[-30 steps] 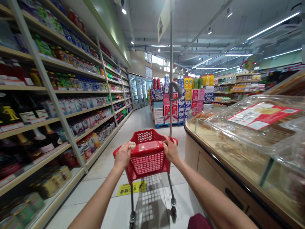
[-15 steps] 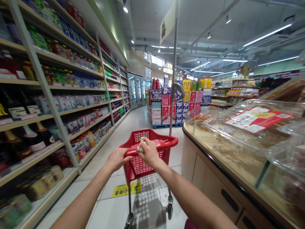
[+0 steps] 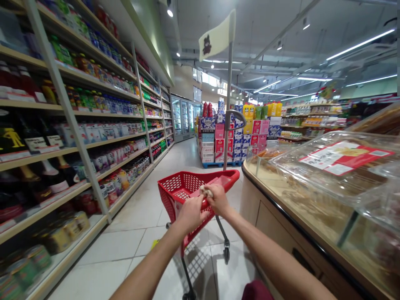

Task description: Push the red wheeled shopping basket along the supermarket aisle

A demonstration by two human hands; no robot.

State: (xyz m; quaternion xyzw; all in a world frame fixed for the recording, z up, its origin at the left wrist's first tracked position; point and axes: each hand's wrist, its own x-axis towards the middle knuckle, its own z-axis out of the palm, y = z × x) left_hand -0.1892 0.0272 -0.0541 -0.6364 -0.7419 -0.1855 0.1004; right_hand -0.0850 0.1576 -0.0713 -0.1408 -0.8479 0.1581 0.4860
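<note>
A small red plastic shopping cart (image 3: 166, 199) stands in front of me, turned at an angle with its basket pointing to the left. My left hand (image 3: 190, 213) is closed around the cart's handle near its left end. Just to the right of it, my right hand (image 3: 216, 200) is closed on a crumpled whitish cloth (image 3: 206, 191) and presses it against the handle. A grey pole (image 3: 229, 79) rises at the cart's right side and carries a cream flag (image 3: 217, 41) with a dark bear on it.
On the left run tall shelves (image 3: 103, 110) of bottles and cans. A curved wooden counter (image 3: 265, 216) with clear food boxes (image 3: 331, 162) lies close on the right. Stacked drink cartons (image 3: 220, 143) and glass-door fridges (image 3: 181, 118) stand ahead.
The cart has swung round so that its basket points left. Both hands have moved right with the handle, and they are closer together. Most of the yellow floor sign is now hidden.
</note>
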